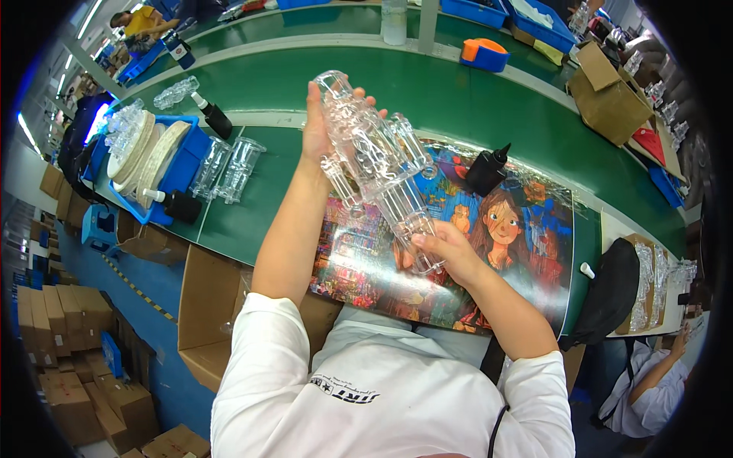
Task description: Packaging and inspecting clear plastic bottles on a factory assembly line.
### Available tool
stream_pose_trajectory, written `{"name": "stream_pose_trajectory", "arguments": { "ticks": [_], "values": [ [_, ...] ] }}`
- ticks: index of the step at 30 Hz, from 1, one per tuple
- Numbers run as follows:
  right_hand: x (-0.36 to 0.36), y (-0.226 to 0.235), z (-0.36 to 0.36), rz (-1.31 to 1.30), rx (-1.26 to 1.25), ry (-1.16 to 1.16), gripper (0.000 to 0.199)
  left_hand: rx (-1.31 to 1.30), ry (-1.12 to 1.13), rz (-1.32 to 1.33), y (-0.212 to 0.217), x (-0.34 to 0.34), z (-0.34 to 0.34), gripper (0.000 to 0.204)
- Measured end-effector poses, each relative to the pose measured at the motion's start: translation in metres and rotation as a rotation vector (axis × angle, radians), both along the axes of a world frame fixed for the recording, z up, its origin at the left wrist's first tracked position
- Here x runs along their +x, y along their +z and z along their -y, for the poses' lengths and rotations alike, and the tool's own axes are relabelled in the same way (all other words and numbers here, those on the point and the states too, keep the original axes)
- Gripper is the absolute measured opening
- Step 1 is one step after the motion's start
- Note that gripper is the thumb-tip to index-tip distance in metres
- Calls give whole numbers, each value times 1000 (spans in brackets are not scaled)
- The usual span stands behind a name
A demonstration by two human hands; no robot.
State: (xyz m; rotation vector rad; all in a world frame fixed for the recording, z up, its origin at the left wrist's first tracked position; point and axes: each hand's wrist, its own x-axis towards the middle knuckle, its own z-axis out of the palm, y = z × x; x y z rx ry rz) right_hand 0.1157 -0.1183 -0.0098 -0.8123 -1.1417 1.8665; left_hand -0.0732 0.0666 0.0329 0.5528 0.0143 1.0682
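Observation:
My left hand (316, 131) grips the upper end of a clear plastic model (376, 156), a stepped tube shape with smaller tubes on its sides, a bit like a rocket. Around its narrow lower end, my right hand (449, 246) is closed, thumb on top. The model is held tilted above a glossy picture mat (534, 267) with a painted cartoon girl. Some of my left fingers are hidden behind the clear plastic. Just right of the model, a black bottle (486, 171) with a pointed tip is on the mat's far edge.
To the left, a blue bin (195, 145) holds white reels (162, 156) and clear parts. Beside it are clear tubes (240, 169) and dark bottles (216, 118). A tape dispenser (485, 55) and an open carton (607, 103) are farther back. A black bag (611, 290) is at right, near another person.

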Motion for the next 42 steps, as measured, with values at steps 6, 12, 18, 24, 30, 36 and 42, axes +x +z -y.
{"name": "stream_pose_trajectory", "arguments": {
  "ticks": [6,12,18,24,30,36,42],
  "values": [
    [-13,12,1,25,-18,125,33,-127,65,-74,0,-4,-2,55],
    [-21,21,11,29,-90,49,41,-110,80,40,-2,-4,0,46],
    [-28,15,19,80,-47,-32,39,-80,47,107,1,-2,11,26],
    [-23,14,17,55,-44,-25,34,-73,37,71,7,3,13,19],
    [-21,25,14,74,-47,-44,32,-109,93,72,7,7,11,20],
    [-20,25,14,73,-21,-43,29,-54,21,150,-4,1,7,23],
    [-18,21,17,144,43,-16,29,-128,139,89,36,1,30,34]
  ]
}}
